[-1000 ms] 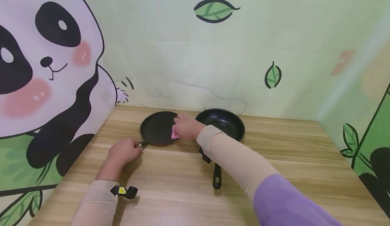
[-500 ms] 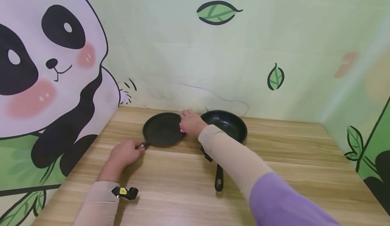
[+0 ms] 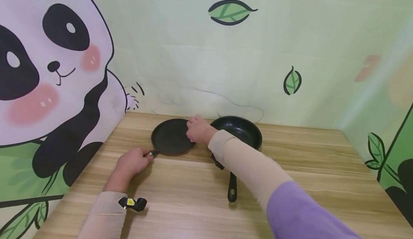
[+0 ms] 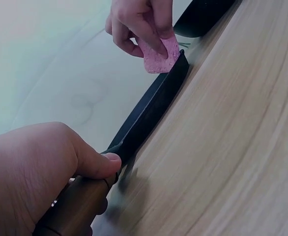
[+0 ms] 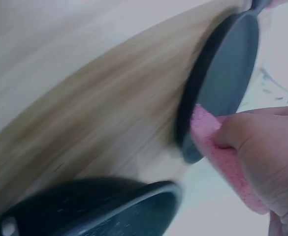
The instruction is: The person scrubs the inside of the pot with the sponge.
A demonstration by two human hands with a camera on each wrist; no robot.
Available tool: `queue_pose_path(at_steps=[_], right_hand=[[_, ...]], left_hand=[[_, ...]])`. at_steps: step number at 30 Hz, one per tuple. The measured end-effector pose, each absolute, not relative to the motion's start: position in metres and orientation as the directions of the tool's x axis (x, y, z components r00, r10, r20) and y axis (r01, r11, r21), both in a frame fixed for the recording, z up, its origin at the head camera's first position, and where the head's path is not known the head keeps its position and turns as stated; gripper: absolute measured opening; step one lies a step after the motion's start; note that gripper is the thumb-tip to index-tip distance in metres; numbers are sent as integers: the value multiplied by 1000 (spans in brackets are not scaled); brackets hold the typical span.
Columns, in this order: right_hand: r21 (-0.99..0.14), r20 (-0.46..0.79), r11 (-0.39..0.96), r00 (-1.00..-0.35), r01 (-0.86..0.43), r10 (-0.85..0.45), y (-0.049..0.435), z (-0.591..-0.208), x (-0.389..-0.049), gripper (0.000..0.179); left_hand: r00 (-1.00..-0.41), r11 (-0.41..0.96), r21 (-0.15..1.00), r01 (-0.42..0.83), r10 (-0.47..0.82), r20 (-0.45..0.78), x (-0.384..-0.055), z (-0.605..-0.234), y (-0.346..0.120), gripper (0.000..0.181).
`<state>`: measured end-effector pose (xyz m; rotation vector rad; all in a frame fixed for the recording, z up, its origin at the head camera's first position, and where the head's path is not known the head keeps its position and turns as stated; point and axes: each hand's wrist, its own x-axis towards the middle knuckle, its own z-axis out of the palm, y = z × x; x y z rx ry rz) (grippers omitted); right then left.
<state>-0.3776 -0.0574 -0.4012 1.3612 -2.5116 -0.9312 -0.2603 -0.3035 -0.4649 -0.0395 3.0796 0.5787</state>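
A flat black griddle pan (image 3: 171,137) lies at the back left of the table. My left hand (image 3: 134,161) grips its handle (image 4: 80,201), the thumb laid along the top in the left wrist view. Over the pan's right side is my right hand (image 3: 200,130), pinching a pink sponge (image 5: 227,162) between thumb and fingers. The sponge's lower end is at the pan's rim in both wrist views; the head view mostly hides it behind the fingers. Just right of that hand stands a deeper black frying pan (image 3: 240,129), partly covered by my right forearm.
The frying pan's handle (image 3: 232,189) points toward me on the wooden table (image 3: 300,181). A printed backdrop (image 3: 180,52) with a panda and leaves rises behind the table and along both sides.
My right hand has shifted right to the pan's edge and then slightly back left, with the sponge. The left hand keeps its grip on the handle. The head view has shifted a little.
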Motion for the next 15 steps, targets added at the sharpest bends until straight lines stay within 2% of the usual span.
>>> queue_pose_path(at_steps=[7, 15], right_hand=[[461, -202, 431, -565, -776, -800, -67, -390, -366, 30], [539, -164, 484, -649, -689, -743, -58, -396, -381, 28]], left_hand=[[-1000, 930, 368, -23, -23, -3, -260, -462, -305, 23], [-1000, 924, 382, 21, 12, 26, -260, -466, -304, 11]])
